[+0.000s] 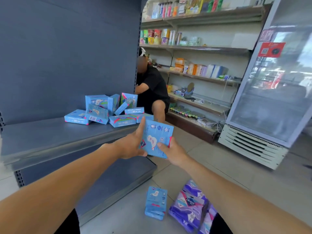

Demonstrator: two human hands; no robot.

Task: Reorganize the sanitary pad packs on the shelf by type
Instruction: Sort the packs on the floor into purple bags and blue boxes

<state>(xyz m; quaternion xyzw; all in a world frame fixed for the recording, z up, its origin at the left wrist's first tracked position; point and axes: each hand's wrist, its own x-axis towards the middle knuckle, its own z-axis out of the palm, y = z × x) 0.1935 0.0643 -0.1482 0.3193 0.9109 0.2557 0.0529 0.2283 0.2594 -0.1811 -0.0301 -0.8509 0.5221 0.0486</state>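
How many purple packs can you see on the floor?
2, as far as I can tell: the purple packs lie overlapping on the floor tiles at lower right, beside a small stack of blue packs. The near one is partly cut off, so more may be hidden.

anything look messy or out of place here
Yes: the blue packs on the shelf lie in a jumbled heap, some tilted. More blue packs and purple packs sit on the floor.
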